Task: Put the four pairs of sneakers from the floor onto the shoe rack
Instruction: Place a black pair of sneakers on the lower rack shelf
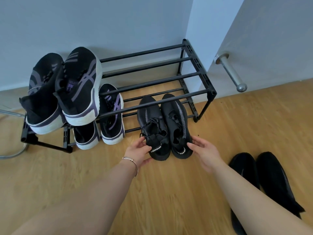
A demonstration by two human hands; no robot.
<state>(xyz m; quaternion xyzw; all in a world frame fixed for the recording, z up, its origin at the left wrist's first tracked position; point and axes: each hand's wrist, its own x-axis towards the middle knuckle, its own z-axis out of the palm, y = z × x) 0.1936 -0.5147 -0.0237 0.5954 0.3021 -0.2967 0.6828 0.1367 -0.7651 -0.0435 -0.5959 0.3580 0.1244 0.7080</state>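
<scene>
At the rack's (194, 92) lower tier, the all-black pair (165, 128) sits between my hands.
My left hand (138, 152) fingers (144, 148) and right hand (205, 152) fingers grasp the heels; toes hide under a bar.

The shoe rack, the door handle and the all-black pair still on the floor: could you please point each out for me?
shoe rack (213, 92), head view, front right corner post.
door handle (232, 73), head view, middle of the metal lever.
all-black pair (271, 173), head view, upper of the right-hand shoe.

Black two-tier shoe rack (199, 77) on the wood floor (169, 192): purple-striped pair (67, 89) upper left on top, another pair (105, 122) below, all-black sneakers (165, 122) mid-frame, plain black pair (264, 180) on floor lower right.
</scene>
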